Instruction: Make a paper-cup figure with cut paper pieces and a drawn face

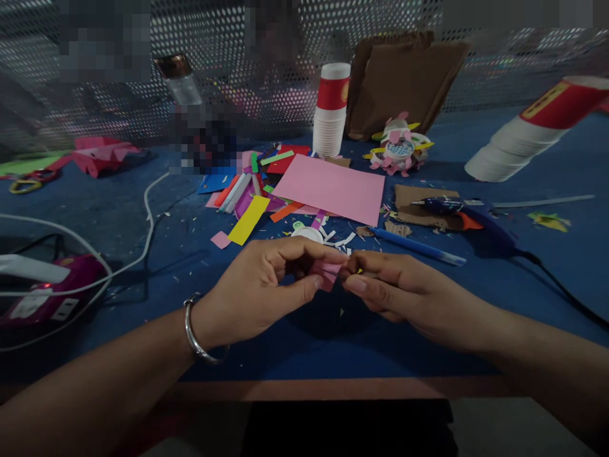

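Over the front part of the blue table, my left hand (269, 279) pinches a small folded piece of pink paper (328, 274) between thumb and fingers. A silver bangle (193, 330) circles that wrist. My right hand (394, 285) is closed at the paper's right edge, its fingertips close to those of the left. A tiny yellow bit (360, 271) shows between the right fingers; what else they grip is hidden. Just beyond the hands lie a white round piece (307, 235) and a yellow paper strip (248, 220). Farther back is a large pink sheet (333, 187).
A glue gun (490, 225) rests on cardboard (404, 200) at right, near a blue pen (419, 245). Stacked paper cups (329, 127) stand behind; another cup stack (518, 146) is at right. A decorated paper craft (399, 149) sits between. Cables and a magenta power strip (78, 285) lie left, scissors (26, 185) beyond.
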